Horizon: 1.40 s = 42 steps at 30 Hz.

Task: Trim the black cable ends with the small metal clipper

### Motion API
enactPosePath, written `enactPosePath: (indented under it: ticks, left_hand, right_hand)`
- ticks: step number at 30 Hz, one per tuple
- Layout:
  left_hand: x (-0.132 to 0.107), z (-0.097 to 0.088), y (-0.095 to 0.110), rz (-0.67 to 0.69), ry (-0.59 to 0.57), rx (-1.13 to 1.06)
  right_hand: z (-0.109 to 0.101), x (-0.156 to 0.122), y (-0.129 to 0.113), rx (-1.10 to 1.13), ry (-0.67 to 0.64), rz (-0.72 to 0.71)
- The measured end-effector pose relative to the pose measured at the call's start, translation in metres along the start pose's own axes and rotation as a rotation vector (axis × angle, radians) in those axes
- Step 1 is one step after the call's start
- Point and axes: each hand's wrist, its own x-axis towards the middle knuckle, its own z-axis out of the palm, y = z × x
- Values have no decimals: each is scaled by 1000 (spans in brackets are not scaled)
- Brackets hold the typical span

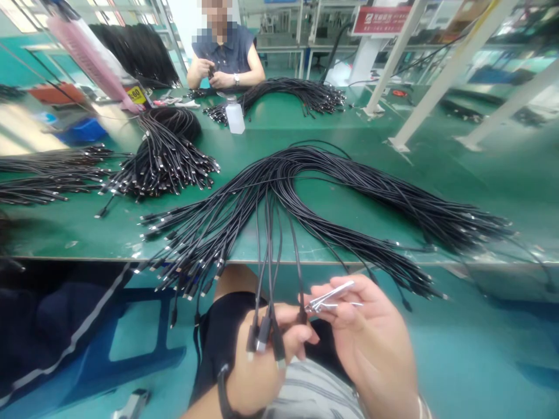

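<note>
My left hand (258, 387) is closed round the ends of several black USB cables (269, 291), just off the table's front edge. Their metal-tipped plugs (262, 336) hang over the back of that hand. One black plug (301, 316) is pinched between thumb and fingers. My right hand (378, 343) grips a silver nail clipper (332, 298) by its levers, with its jaws right beside that plug. Whether the jaws touch it I cannot tell. The held cables run up to a large curved bundle of black cables (305, 160) on the green table (349, 131).
Another cable bundle (163, 157) lies at the left, with further cables (48, 180) beyond it. A white bottle (234, 117) stands farther back. Across the table sits a person (225, 58) near another cable bundle (301, 90). White posts (397, 52) rise at the right.
</note>
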Motion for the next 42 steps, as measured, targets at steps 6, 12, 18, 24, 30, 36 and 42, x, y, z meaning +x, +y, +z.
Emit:
enactPosePath:
  ticks: [6, 12, 18, 24, 30, 36, 42]
  left_hand:
    - [0, 1, 1, -3, -3, -55]
    - [1, 4, 0, -41, -4, -129]
    - [-2, 7, -4, -106, -28, -415]
    - [1, 7, -7, -95, 87, -370]
    - [2, 7, -8, -31, 142, -203]
    - [1, 8, -9, -22, 148, -174]
    - [2, 9, -11, -34, 153, -165]
  right_hand:
    - [-6, -3, 1, -8, -11, -13]
    - [-7, -3, 1, -87, 26, -8]
    - [-5, -6, 3, -58, 46, -4]
    - [-6, -13, 5, -89, -44, -119]
    - [-1, -14, 10, -174, -39, -162]
    - [-2, -12, 12, -207, -20, -129]
    - [-2, -10, 8, -207, -23, -111]
